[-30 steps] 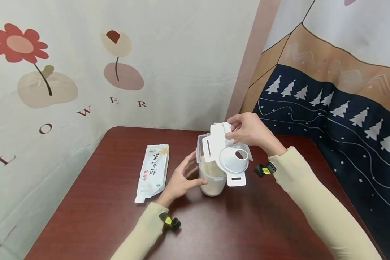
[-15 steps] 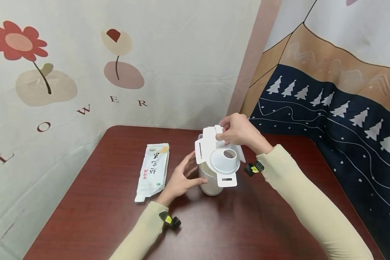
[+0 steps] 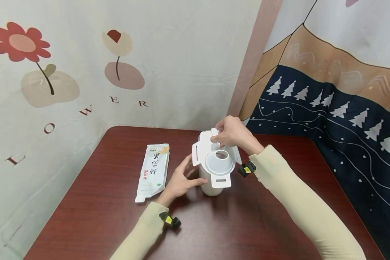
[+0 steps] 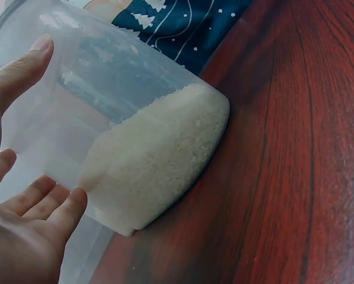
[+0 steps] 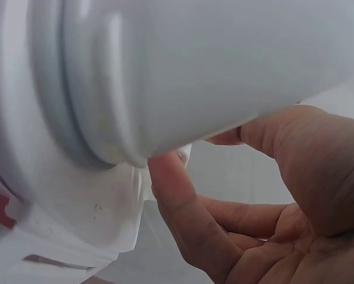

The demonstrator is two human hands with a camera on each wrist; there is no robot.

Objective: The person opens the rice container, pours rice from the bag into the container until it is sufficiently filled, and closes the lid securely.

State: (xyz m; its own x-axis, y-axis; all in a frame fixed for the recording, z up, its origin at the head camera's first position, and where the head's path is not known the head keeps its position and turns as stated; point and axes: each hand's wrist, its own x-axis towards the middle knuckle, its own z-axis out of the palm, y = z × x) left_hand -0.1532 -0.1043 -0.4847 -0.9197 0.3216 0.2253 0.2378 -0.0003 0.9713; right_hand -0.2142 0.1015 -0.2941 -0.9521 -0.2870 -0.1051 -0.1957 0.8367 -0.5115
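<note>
A clear plastic rice container [image 3: 212, 188] stands upright on the table, white rice [image 4: 159, 148] heaped in its lower part. My left hand [image 3: 181, 180] cups its left side, thumb in front and fingertips against the wall. Over the container's mouth lies a white lid [image 3: 201, 153] with slotted side flaps and a round spout with a hole. My right hand [image 3: 233, 133] pinches a raised part at the lid's back between thumb and fingers. Whether the lid sits flush on the rim is hidden. The right wrist view shows the spout up close.
A white printed packet [image 3: 152, 171] lies flat on the dark red wooden table [image 3: 117, 216], left of my left hand. A pale curtain with flower prints [image 3: 182, 72] hangs behind the table. Dark blue cloth with white trees [image 3: 325, 119] hangs at the right.
My right hand has brought the lid leftward, from overhanging the container's right side to covering its mouth. The left hand has stayed against the container.
</note>
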